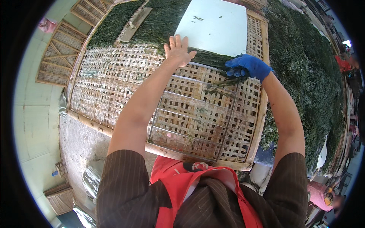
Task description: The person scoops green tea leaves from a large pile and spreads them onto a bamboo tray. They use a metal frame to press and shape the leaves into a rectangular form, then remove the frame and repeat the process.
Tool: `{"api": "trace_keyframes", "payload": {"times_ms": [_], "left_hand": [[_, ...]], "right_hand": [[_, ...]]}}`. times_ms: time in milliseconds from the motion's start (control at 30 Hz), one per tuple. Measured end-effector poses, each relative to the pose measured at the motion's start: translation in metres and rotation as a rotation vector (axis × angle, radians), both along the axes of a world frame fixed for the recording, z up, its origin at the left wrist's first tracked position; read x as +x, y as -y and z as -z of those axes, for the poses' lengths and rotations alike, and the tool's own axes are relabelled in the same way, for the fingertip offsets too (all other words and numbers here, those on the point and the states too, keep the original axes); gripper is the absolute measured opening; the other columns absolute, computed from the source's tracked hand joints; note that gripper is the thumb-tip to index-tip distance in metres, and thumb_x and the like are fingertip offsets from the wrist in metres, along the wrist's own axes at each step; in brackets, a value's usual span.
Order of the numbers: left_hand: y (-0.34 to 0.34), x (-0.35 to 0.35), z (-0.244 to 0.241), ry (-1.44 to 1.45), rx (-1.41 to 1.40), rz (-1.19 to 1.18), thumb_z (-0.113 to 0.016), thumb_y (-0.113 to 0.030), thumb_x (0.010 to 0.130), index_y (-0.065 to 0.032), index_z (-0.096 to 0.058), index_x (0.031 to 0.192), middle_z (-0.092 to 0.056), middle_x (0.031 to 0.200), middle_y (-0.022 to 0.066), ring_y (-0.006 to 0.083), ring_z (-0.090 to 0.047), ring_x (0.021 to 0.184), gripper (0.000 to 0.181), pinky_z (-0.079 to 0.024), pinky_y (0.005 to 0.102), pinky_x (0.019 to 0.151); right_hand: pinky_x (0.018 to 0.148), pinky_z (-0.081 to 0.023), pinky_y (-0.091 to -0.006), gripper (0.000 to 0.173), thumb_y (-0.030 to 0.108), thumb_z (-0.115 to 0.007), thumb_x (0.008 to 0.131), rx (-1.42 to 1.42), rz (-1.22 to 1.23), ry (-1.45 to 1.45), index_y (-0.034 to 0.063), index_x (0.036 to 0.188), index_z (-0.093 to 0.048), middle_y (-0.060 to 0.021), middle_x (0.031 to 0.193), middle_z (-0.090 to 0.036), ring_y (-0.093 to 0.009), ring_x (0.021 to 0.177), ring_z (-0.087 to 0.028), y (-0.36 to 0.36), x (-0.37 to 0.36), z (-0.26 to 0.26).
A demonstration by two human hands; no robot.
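My bare left hand lies flat with its fingers spread, over the near left corner of a pale board and the edge of the dark green strands beside it. In a blue glove, my right hand curls around dark green seaweed-like strands at the board's near right corner. Some loose strands trail out below the glove. Between my hands a band of these strands runs along the board's near edge. Beneath is a woven bamboo rack, with a thin rod grid on its near part.
A flat wooden strip rests on the layer of green strands at the far left. To the right rises a large green heap. More woven racks lean at the left wall. A person in pink is at the lower right.
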State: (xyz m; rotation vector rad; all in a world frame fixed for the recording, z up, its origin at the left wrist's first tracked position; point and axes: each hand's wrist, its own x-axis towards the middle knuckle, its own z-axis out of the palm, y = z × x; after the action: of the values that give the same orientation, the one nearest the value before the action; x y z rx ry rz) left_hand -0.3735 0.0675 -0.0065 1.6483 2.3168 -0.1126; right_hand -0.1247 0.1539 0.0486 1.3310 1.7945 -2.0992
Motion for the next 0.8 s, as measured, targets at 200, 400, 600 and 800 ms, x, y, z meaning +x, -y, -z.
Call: {"api": "trace_keyframes", "payload": {"times_ms": [200,400,600,800], "left_hand": [[0.000,0.004,0.001,0.021,-0.077,-0.052,-0.032,-0.057,0.087,-0.0225,0.005,0.140,0.011,0.146,0.0094,0.0315,0.011,0.133,0.073,-0.004,0.0513,0.106],[-0.011,0.005,0.012,0.018,-0.058,-0.053,-0.037,-0.059,0.084,-0.0223,0.003,0.141,0.010,0.146,0.0090,0.0318,0.009,0.134,0.079,-0.005,0.0527,0.104],[-0.007,-0.006,0.021,0.010,-0.024,-0.073,-0.039,-0.058,0.083,-0.0223,0.001,0.141,0.010,0.146,0.0090,0.0317,0.011,0.133,0.078,-0.004,0.0539,0.104],[-0.011,-0.001,0.013,-0.056,-0.007,-0.053,-0.041,-0.057,0.083,-0.0214,-0.004,0.140,0.005,0.145,0.0103,0.0321,0.006,0.133,0.076,-0.009,0.0523,0.104]], "right_hand": [[0.054,-0.050,-0.0260,0.028,0.013,-0.070,0.072,0.186,0.239,0.046,-0.0018,0.095,-0.063,-0.0103,0.079,-0.065,-0.015,0.063,-0.062,-0.002,0.070,0.005],[0.057,-0.048,-0.0255,0.029,0.020,-0.067,0.073,0.424,0.433,-0.049,0.0004,0.094,-0.064,-0.0074,0.075,-0.064,-0.012,0.062,-0.058,0.019,0.101,0.049],[0.071,-0.048,-0.0361,0.036,0.027,-0.057,0.082,1.068,0.511,-0.168,0.0083,0.112,-0.057,-0.0163,0.095,-0.061,-0.026,0.082,-0.061,0.057,0.075,0.054],[0.074,-0.046,-0.0389,0.033,0.029,-0.052,0.085,1.358,0.028,0.478,0.0170,0.115,-0.054,-0.0111,0.099,-0.057,-0.029,0.086,-0.057,0.059,0.076,0.051]]}}
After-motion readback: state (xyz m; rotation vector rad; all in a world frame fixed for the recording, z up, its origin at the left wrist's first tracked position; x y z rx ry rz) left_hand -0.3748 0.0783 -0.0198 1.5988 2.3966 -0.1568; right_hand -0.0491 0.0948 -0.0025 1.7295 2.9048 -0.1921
